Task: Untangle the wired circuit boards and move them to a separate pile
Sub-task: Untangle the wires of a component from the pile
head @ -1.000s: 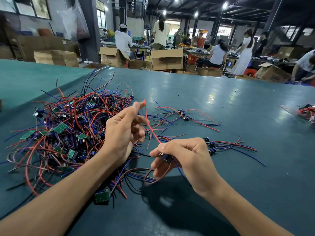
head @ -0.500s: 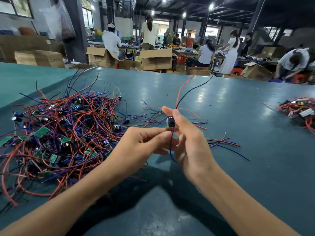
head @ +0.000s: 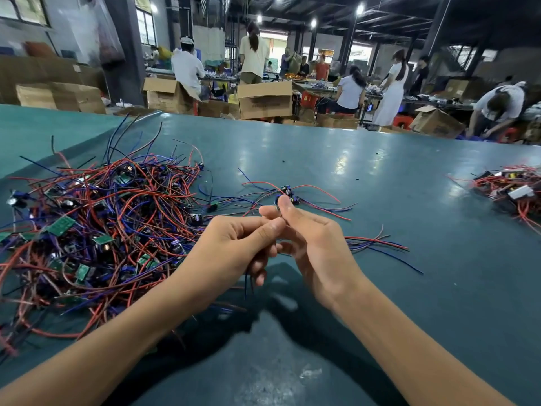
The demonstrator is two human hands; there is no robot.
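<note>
Both bare forearms reach in from the bottom corners and the hands meet in the middle. The left hand curls round a wire, thumb against the right hand, which pinches a board

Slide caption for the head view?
Left hand and right hand pinch a wired board over the table, beside the tangled pile.

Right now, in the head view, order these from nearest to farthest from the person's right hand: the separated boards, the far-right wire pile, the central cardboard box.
From the right hand:
1. Separated boards, just beyond its fingertips.
2. Far-right wire pile, table's right side.
3. Cardboard box, beyond the table.
</note>
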